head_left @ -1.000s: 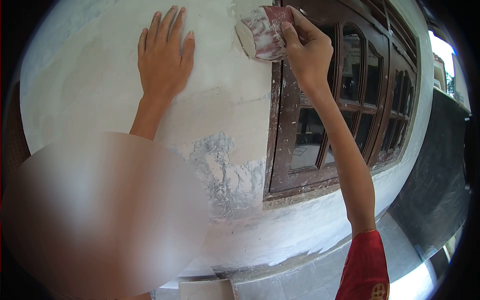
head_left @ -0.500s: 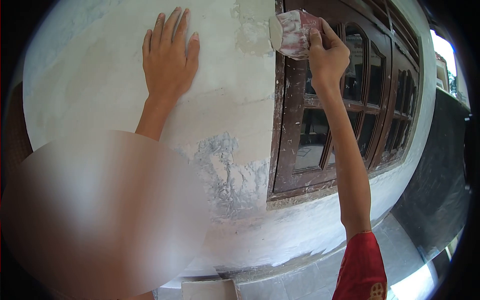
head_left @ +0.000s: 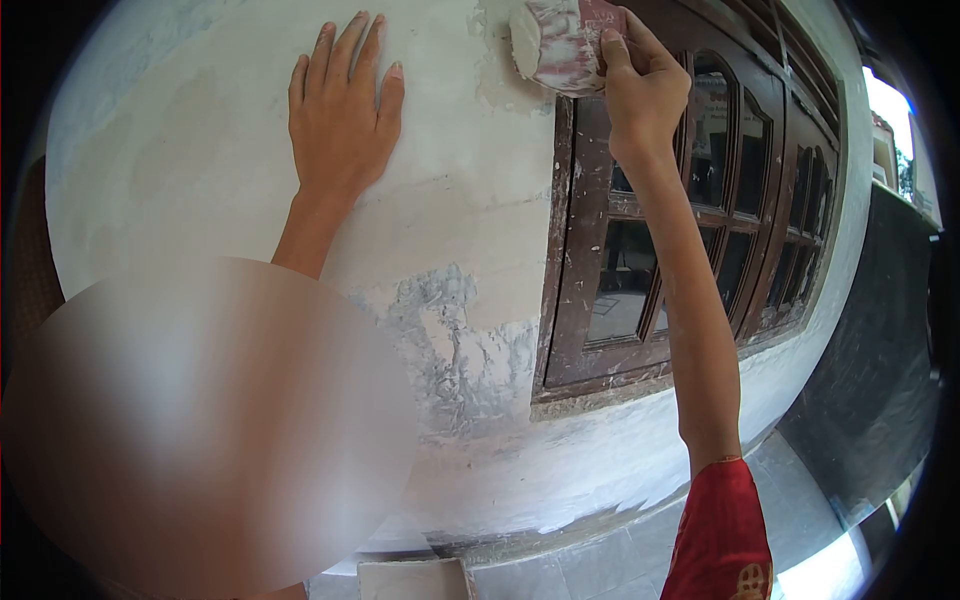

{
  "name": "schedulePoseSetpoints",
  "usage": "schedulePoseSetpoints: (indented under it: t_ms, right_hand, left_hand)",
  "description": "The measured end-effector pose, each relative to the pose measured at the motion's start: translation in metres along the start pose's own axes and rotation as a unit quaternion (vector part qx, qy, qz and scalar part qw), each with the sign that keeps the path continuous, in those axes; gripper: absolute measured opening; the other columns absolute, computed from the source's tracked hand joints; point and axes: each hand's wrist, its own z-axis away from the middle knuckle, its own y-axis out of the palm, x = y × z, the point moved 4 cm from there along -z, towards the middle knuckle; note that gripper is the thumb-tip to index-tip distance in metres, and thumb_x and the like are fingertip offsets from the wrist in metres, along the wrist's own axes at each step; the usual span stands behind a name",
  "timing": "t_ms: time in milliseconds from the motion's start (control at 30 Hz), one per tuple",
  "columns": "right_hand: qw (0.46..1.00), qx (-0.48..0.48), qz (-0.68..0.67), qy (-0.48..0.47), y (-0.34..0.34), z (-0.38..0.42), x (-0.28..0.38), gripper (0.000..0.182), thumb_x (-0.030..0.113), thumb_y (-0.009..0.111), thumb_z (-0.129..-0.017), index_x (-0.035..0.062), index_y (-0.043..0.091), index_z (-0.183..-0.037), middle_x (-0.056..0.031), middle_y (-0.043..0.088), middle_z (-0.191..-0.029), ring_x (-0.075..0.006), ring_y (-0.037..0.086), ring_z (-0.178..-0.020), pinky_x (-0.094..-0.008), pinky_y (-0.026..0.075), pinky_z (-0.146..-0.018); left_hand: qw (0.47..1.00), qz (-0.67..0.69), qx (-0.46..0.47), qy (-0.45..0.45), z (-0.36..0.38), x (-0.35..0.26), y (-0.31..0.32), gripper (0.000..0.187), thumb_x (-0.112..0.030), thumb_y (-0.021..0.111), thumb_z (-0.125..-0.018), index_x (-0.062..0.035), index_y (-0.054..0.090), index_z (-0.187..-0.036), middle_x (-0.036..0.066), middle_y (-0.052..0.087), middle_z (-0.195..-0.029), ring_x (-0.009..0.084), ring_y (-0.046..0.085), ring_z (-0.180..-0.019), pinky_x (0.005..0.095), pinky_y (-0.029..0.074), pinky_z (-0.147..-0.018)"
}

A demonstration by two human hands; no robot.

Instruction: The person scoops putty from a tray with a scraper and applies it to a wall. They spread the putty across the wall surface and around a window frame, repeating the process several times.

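Observation:
My left hand [head_left: 342, 115] rests on the pale wall [head_left: 230, 200], palm down with its fingers spread, holding nothing. Up by the top corner of the brown window frame [head_left: 565, 190], my right hand [head_left: 645, 95] pinches a maroon putty scraper [head_left: 560, 45] between thumb and fingers. White putty is smeared over the scraper's face, and a pale lump of it [head_left: 525, 42] sits along the left edge, close to the wall. A greyish patch of filler [head_left: 497, 75] shows on the wall beside that edge.
Rough grey, peeling plaster [head_left: 450, 350] lies lower on the wall. Paned window shutters [head_left: 700, 220] stand to the right, flecked with white. Below, a box-like container [head_left: 415, 580] sits on grey floor tiles [head_left: 560, 575]. A large blurred oval hides the lower left.
My right hand and the putty scraper have moved up and left, from over the window frame's edge toward the wall patch. My left hand has stayed nearly still.

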Motion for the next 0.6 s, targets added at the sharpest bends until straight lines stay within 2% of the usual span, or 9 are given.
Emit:
schedulePoseSetpoints:
  t_ms: [33, 100, 133, 200, 233, 300, 333, 433, 600]
  right_hand:
    - [0.999, 0.032, 0.042, -0.014, 0.009, 0.005, -0.003, 0.035, 0.008, 0.067, -0.096, 0.0013, 0.066, -0.131, -0.0052, 0.075, -0.092, -0.0039, 0.062, -0.075, -0.0224, 0.052, -0.063]
    - [0.994, 0.024, 0.107, -0.025, 0.024, 0.015, 0.005, 0.035, 0.007, 0.064, -0.096, -0.0034, 0.065, -0.129, -0.0132, 0.076, -0.107, -0.0116, 0.069, -0.091, -0.0259, 0.053, -0.078]
    - [0.994, 0.024, 0.106, -0.026, 0.019, 0.012, 0.001, 0.035, 0.007, 0.064, -0.096, -0.0034, 0.065, -0.129, -0.0132, 0.076, -0.107, -0.0116, 0.069, -0.091, -0.0259, 0.053, -0.078]
    - [0.993, -0.019, 0.119, 0.017, 0.000, 0.000, -0.011, 0.036, 0.007, 0.066, -0.096, 0.0007, 0.065, -0.132, -0.0058, 0.074, -0.095, -0.0045, 0.063, -0.076, -0.0224, 0.052, -0.064]
    - [0.993, -0.019, 0.120, 0.015, -0.003, -0.002, -0.013, 0.036, 0.007, 0.066, -0.096, 0.0007, 0.065, -0.132, -0.0058, 0.074, -0.095, -0.0045, 0.063, -0.076, -0.0224, 0.052, -0.064]
    - [0.999, -0.040, 0.026, 0.015, -0.006, -0.003, -0.011, 0.037, 0.008, 0.067, -0.096, 0.0010, 0.065, -0.132, -0.0069, 0.074, -0.099, -0.0054, 0.064, -0.078, -0.0228, 0.054, -0.066]
    - [1.000, 0.011, -0.015, 0.025, 0.000, -0.002, -0.016, 0.038, 0.008, 0.067, -0.096, 0.0006, 0.064, -0.133, -0.0092, 0.074, -0.104, -0.0073, 0.066, -0.083, -0.0236, 0.055, -0.072]
    - [0.985, 0.035, 0.169, 0.003, 0.013, 0.013, 0.005, 0.036, 0.009, 0.068, -0.096, 0.0016, 0.066, -0.131, -0.0105, 0.075, -0.107, -0.0087, 0.067, -0.088, -0.0252, 0.054, -0.081]
    - [0.997, -0.047, 0.056, 0.024, -0.017, -0.029, -0.021, 0.036, 0.008, 0.067, -0.096, 0.0024, 0.066, -0.131, -0.0105, 0.075, -0.106, -0.0106, 0.068, -0.088, -0.0247, 0.056, -0.075]
  left_hand:
    - [1.000, 0.006, 0.002, 0.001, 0.000, 0.000, -0.001, 0.049, -0.032, 0.044, -0.104, -0.0162, 0.047, -0.150, 0.005, 0.047, -0.154, 0.0289, 0.035, -0.147, 0.0491, 0.023, -0.121]
    - [1.000, 0.006, 0.008, 0.005, 0.000, 0.001, -0.002, 0.049, -0.032, 0.044, -0.104, -0.0162, 0.047, -0.150, 0.005, 0.047, -0.154, 0.0291, 0.035, -0.147, 0.0493, 0.023, -0.121]
    - [1.000, 0.005, 0.009, 0.010, -0.001, 0.002, -0.002, 0.049, -0.032, 0.045, -0.104, -0.0162, 0.048, -0.150, 0.005, 0.048, -0.154, 0.0293, 0.035, -0.147, 0.0495, 0.023, -0.121]
    - [1.000, 0.003, 0.003, 0.003, 0.000, 0.000, -0.001, 0.049, -0.032, 0.045, -0.104, -0.0162, 0.048, -0.150, 0.005, 0.048, -0.154, 0.0294, 0.035, -0.147, 0.0496, 0.024, -0.121]
    - [1.000, 0.003, 0.002, -0.002, 0.000, -0.001, 0.000, 0.049, -0.032, 0.045, -0.104, -0.0162, 0.048, -0.150, 0.005, 0.048, -0.153, 0.0296, 0.036, -0.147, 0.0497, 0.024, -0.121]
    - [1.000, 0.006, -0.001, -0.001, 0.000, 0.001, 0.000, 0.049, -0.032, 0.045, -0.104, -0.0162, 0.048, -0.150, 0.005, 0.048, -0.154, 0.0296, 0.035, -0.147, 0.0498, 0.024, -0.121]
    - [1.000, 0.010, -0.002, 0.001, 0.001, 0.000, 0.000, 0.049, -0.032, 0.046, -0.104, -0.0162, 0.047, -0.150, 0.005, 0.048, -0.154, 0.0296, 0.035, -0.147, 0.0498, 0.024, -0.121]
    - [1.000, 0.016, 0.001, 0.001, 0.001, 0.001, -0.001, 0.049, -0.031, 0.046, -0.103, -0.0164, 0.047, -0.151, 0.005, 0.047, -0.154, 0.0295, 0.035, -0.147, 0.0498, 0.024, -0.121]
    - [1.000, 0.005, 0.004, -0.005, 0.000, -0.001, -0.002, 0.049, -0.031, 0.046, -0.103, -0.0162, 0.048, -0.150, 0.005, 0.047, -0.154, 0.0294, 0.035, -0.147, 0.0496, 0.024, -0.121]
